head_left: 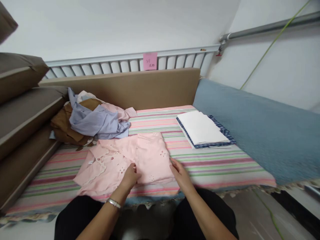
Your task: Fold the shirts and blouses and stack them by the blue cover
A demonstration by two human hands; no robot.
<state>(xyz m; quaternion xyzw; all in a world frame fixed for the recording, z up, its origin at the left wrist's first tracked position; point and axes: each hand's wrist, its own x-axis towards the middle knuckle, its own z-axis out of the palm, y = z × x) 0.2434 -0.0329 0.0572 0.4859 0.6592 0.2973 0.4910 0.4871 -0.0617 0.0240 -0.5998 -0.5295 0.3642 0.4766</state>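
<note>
A pale pink blouse (152, 155) with cut-out flower embroidery and a scalloped collar lies in front of me, its right part folded over in a smooth panel. My left hand (130, 177) rests on the blouse near its middle, fingers curled and pinching the cloth. At the blouse's right edge is my right hand (182, 176), its thumb and fingers apart and touching the fabric's side; part of its fingertips is hard to make out. A silver bracelet (114, 202) circles my left wrist.
Crumpled clothes (95, 116) in blue, brown and pink are heaped at the back left, beside stacked brown cushions (22, 110). Folded white and navy plaid cloths (202, 128) lie to the right on the striped cover (215, 166). A brown backrest (130, 90) borders the rear.
</note>
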